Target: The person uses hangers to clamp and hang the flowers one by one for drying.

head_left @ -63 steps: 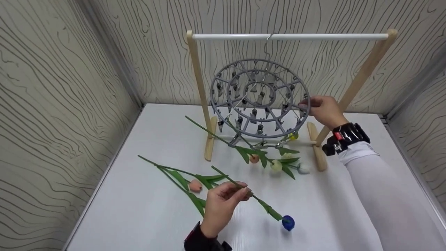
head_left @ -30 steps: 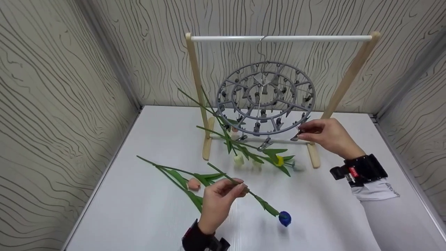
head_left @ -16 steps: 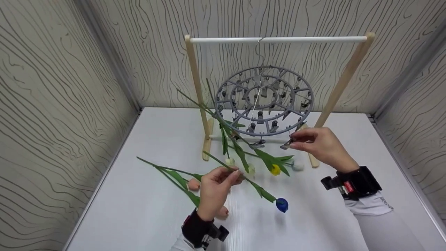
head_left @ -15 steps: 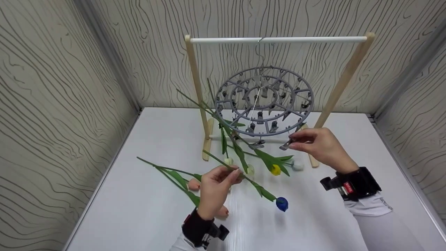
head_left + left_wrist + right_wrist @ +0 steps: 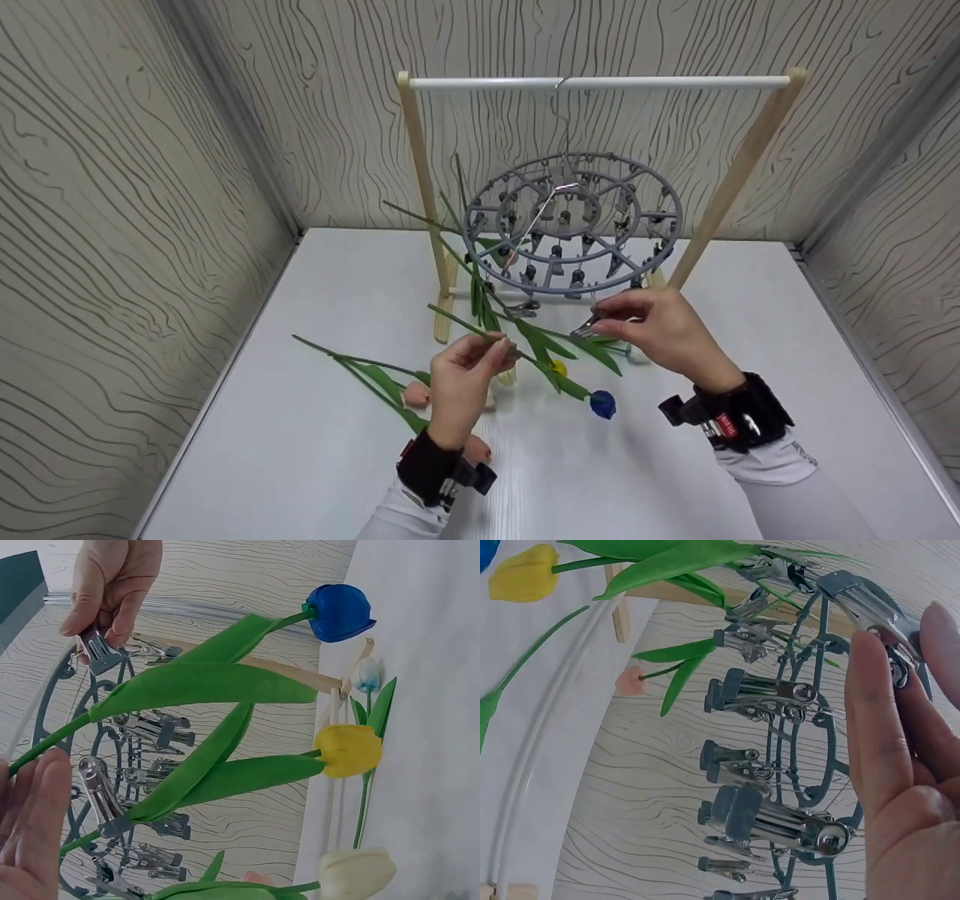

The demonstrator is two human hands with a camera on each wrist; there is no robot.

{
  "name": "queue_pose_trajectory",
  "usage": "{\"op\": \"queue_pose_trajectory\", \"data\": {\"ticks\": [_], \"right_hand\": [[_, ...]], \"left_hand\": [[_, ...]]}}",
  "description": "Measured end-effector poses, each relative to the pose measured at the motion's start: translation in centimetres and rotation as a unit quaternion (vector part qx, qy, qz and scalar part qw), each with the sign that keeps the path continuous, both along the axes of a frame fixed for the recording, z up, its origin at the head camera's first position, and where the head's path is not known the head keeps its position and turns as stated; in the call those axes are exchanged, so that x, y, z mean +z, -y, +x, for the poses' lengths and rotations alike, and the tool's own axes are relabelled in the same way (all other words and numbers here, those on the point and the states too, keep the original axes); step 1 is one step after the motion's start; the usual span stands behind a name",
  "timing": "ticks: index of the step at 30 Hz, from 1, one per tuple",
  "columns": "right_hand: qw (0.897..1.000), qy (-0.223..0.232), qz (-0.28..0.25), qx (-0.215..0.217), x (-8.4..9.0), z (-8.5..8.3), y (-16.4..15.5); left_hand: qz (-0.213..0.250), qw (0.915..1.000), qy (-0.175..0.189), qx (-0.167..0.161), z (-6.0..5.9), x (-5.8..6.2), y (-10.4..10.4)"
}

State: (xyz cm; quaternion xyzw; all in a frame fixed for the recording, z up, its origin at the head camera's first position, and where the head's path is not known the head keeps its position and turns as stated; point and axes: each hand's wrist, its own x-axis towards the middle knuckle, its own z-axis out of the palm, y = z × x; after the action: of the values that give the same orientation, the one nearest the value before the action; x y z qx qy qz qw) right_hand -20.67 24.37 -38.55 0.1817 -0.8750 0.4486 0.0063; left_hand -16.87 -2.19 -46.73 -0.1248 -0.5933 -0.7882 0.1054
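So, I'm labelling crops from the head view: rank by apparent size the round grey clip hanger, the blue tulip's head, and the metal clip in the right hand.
1. Round grey clip hanger, by far the largest.
2. and 3. Blue tulip head and metal clip: both look small and similar, and the right hand partly covers the clip, so I won't rank them.

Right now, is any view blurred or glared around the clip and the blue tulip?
Head view: even light, sharp, soft shadows, straight rack poles bowed by the lens. Left wrist view: blue tulip crisp, left hand a near blur. Right wrist view: clip shiny, right hand soft.
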Motion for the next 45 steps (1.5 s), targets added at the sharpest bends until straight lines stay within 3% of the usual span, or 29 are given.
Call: {"op": "queue_pose_trajectory", "data": {"ticks": [9,18,36,45], "right_hand": [[0.999,0.027,-0.018,0.01,-0.3,0.2,2.0],[1.0,0.006,-0.007,-0.007,-0.4,0.2,4.0],[0.997,-0.04,-0.057,-0.031,-0.4,0.6,6.4],[0.997,-0.038,-0.05,-0.034,-0.7,0.3,6.9]], "left_hand": [[0.005,0.9998,0.007,0.019,-0.8,-0.2,0.1],[-0.009,0.9993,0.014,0.034,-1.4,0.2,0.0],[0.009,0.9993,0.002,0.038,-2.1,0.5,-0.3],[0.009,0.9989,0.003,0.046,-2.2,0.7,-0.3]]}}
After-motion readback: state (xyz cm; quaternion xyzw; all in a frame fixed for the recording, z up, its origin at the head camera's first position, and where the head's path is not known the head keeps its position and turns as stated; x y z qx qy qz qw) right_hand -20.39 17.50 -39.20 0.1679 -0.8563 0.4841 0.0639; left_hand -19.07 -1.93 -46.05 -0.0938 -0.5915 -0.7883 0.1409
